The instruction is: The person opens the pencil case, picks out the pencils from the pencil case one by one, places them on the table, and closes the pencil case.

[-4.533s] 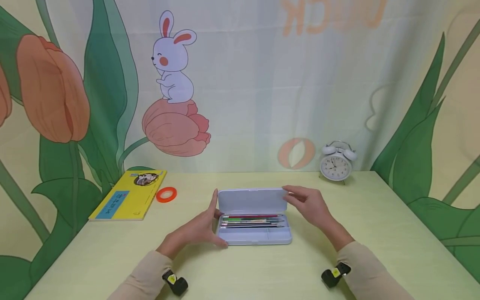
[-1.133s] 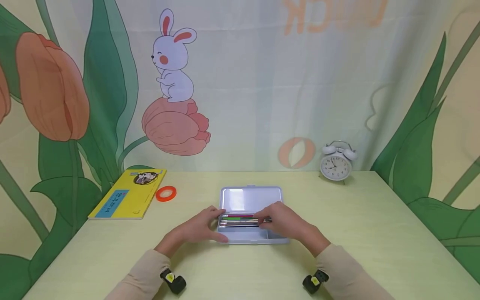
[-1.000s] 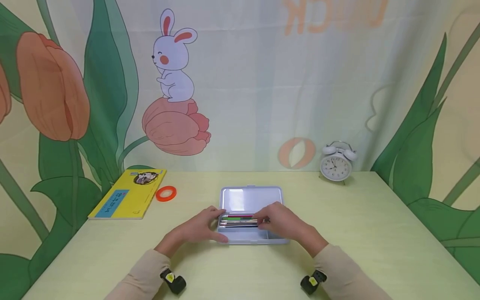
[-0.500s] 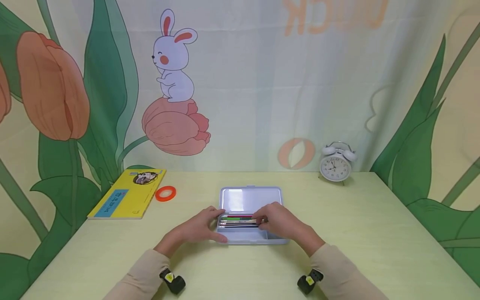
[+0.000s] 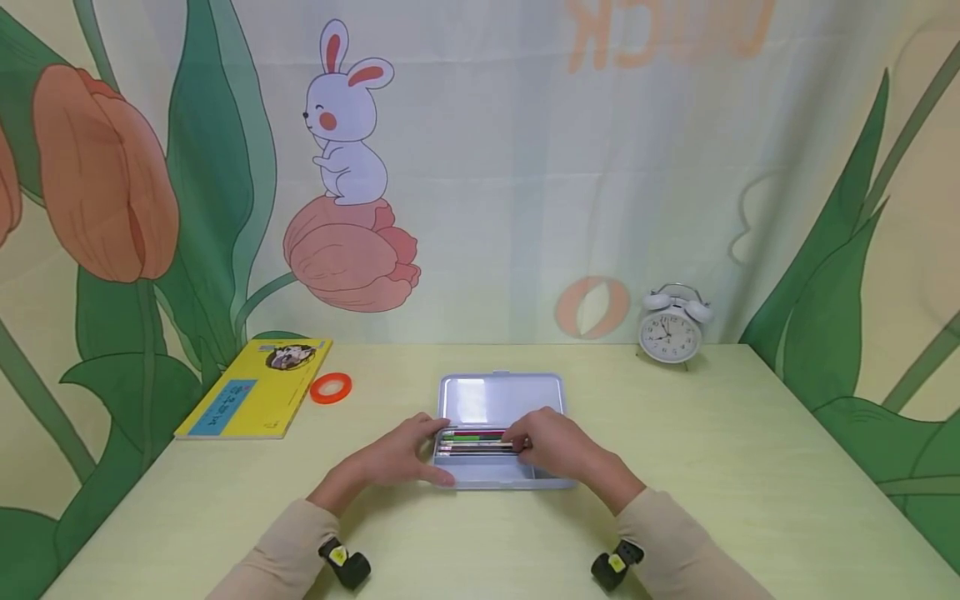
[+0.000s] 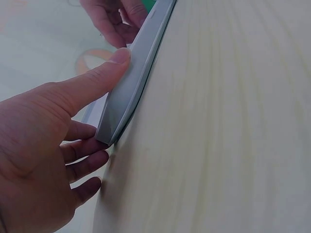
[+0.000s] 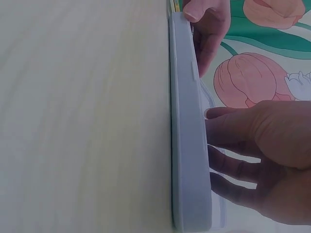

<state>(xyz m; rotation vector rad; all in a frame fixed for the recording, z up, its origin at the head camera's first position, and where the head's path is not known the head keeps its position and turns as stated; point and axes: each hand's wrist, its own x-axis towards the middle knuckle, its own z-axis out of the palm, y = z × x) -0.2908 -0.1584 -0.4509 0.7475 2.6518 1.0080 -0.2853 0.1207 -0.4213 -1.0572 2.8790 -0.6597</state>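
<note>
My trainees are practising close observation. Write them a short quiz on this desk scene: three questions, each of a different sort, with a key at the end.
1. True or false: the pencils lie in the side of the open pencil case nearest its lid.

2. Multiple choice: which of these lies closest to the yellow book?
A) alarm clock
B) orange tape roll
C) pencil case

3. Short answer: in the head view, which of the person's hands spans the left end of the pencil case?

Key: 1. True. 2. B. 3. The left hand.
</note>
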